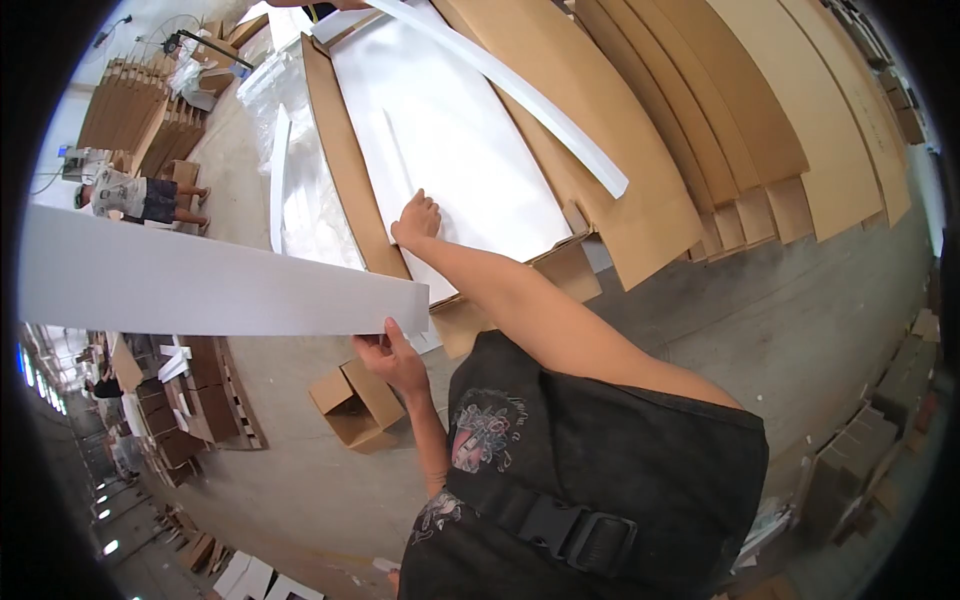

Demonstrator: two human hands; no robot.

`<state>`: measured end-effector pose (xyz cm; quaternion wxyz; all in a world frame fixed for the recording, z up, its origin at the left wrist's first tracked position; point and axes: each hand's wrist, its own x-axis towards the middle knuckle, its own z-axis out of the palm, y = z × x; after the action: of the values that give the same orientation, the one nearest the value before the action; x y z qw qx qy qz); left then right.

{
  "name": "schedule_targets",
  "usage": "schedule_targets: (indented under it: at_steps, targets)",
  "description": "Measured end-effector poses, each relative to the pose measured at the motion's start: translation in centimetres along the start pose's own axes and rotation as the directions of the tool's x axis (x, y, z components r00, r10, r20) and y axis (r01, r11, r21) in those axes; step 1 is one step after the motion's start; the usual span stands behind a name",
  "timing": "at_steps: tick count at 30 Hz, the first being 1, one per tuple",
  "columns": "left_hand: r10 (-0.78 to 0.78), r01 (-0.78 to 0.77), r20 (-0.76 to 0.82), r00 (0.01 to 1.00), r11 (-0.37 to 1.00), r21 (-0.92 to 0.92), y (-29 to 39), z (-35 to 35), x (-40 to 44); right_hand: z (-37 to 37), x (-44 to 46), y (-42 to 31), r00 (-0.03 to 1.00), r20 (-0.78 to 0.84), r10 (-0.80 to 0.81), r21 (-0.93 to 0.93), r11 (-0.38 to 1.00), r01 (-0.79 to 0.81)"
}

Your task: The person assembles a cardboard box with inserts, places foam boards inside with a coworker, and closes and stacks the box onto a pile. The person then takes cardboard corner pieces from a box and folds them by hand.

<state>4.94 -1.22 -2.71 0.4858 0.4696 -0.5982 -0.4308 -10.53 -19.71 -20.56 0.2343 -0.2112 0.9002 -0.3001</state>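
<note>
Right arm (580,325) bare, nearly straight, stretched forward and across in front of torso (640,450); right hand (416,222) at its end, back upward, fingers partly curled — grip unclear. Left forearm (430,445) extends beside torso; left hand (400,364) pinching — thumb extended, fingers bent, wrist roughly straight.

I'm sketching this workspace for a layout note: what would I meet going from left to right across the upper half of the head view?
Background person → narrow white strip on the plastic wrap's side → right hand → stacked cardboard sheets.
</note>
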Motion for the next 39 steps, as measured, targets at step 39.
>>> schedule_targets:
  at_steps: [39]
  targets:
    - [-0.010,0.004,-0.314,0.950,1.000,-0.018,-0.5,-4.8,2.2,-27.4,-3.4,15.4,0.819,0.459,-0.346,-0.721,0.394,0.570]
